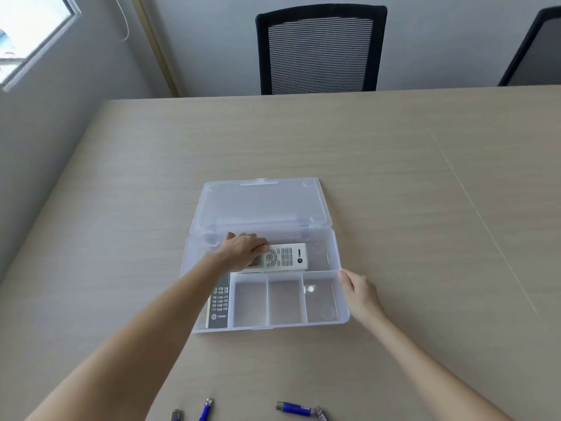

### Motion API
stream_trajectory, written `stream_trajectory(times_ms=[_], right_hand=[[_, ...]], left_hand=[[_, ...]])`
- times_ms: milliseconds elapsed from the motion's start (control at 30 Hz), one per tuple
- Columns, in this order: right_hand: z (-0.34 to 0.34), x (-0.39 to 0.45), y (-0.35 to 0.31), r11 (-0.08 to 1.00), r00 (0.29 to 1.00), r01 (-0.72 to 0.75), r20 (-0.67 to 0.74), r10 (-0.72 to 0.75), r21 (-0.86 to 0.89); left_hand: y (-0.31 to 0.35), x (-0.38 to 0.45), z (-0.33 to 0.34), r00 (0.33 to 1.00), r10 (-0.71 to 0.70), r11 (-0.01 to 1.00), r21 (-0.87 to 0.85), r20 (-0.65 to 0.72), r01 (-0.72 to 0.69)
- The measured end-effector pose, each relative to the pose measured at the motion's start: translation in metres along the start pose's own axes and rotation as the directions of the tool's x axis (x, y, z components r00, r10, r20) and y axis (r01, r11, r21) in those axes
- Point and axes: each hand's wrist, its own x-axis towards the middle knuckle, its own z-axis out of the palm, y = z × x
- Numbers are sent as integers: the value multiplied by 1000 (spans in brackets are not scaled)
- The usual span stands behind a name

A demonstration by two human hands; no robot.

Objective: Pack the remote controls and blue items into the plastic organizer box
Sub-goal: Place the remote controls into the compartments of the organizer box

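A clear plastic organizer box (342, 302) lies open mid-table, its lid (261, 205) folded back flat. My left hand (243, 249) grips the left end of a white remote (288, 257) lying crosswise in the long rear compartment. A grey remote (219, 302) lies lengthwise in the left compartment, partly under my left forearm. My right hand (359, 291) rests against the box's right wall, fingers on its rim. Three small front compartments hold nothing. Blue lighter-like items lie at the near table edge: one (294, 408) to the right, one (206, 408) to the left, a third (177, 415) barely showing.
The beige table (409, 208) stretches wide around the box. A black mesh chair (320, 50) stands behind the far edge, a second chair (537, 50) at the far right. A small grey piece (321, 413) lies beside the right blue item. A wall runs along the left.
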Motion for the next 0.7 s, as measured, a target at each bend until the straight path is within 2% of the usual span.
stream_trajectory(times_ms=[267, 367, 433, 500, 600, 667, 700], right_hand=[[0, -4, -3, 1000, 1000, -11, -17, 11, -15], [-1, -6, -9, 998, 998, -67, 2, 67, -21], [-5, -11, -16, 993, 993, -116, 38, 116, 7], [-5, -18, -14, 983, 982, -179, 65, 176, 38], [9, -51, 1, 948, 952, -305, -9, 307, 95], [24, -82, 22, 932, 934, -348, -42, 354, 100], [31, -98, 33, 938, 938, -343, -27, 345, 50]], left_hand=[[-3, -18, 0, 999, -14, 976, 217, 35, 6], [6, -34, 7, 998, -66, 973, 222, -9, 67], [17, -51, 7, 984, -140, 981, 119, -114, 153], [21, -79, 5, 936, -261, 965, -97, -236, 244], [9, -146, 19, 844, -361, 915, -324, -396, 240], [-7, -199, 45, 799, -443, 873, -396, -406, 284], [-16, -225, 63, 784, -508, 833, -435, -356, 342]])
